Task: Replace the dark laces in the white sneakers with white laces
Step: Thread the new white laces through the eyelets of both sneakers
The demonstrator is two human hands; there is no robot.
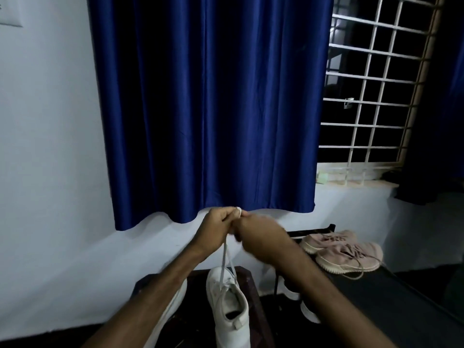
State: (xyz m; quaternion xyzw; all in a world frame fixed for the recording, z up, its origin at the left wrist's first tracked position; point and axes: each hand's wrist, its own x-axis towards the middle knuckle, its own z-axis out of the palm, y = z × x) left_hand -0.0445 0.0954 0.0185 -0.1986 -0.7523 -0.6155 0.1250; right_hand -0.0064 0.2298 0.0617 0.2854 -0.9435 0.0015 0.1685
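A white sneaker (229,305) stands on a dark wooden stool (247,277), toe pointing away from me. A white lace (227,259) rises in two strands from its eyelets to my hands. My left hand (217,226) and my right hand (261,237) are raised together above the shoe, both closed on the ends of the lace. A second white sneaker (170,310) lies to the left, mostly hidden behind my left forearm. A dark lace (276,282) hangs below my right wrist.
A pair of pink sneakers (344,249) lies on a dark surface (391,297) at the right. Other white shoes (307,310) show under my right forearm. A blue curtain (208,109) hangs ahead, with a barred window (371,84) and its sill (356,183) to the right.
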